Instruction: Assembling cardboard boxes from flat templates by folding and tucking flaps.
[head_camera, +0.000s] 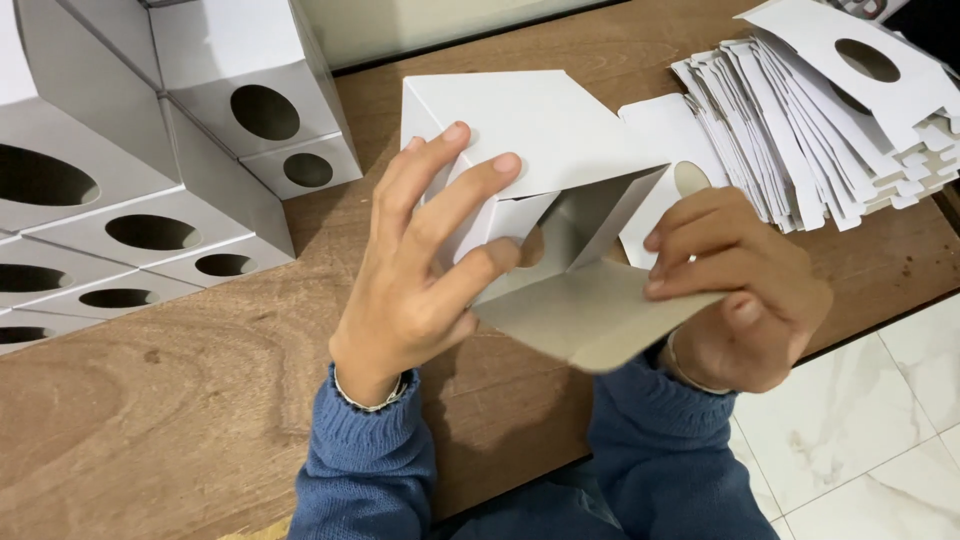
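A white cardboard box (540, 130), half folded with its open end toward me, is held above the wooden table (170, 400). My left hand (425, 265) grips its left side, fingers spread over the top panel and a side flap. My right hand (740, 290) pinches the grey-backed bottom flap (585, 320) at its right edge. A side panel with an oval hole (690, 180) sticks out behind my right fingers. Both wrists wear blue knit sleeves.
Several assembled white boxes with oval holes (150, 160) are stacked at the left of the table. A fanned pile of flat white box blanks (820, 110) lies at the back right. The table's right edge meets a white tiled floor (880, 430).
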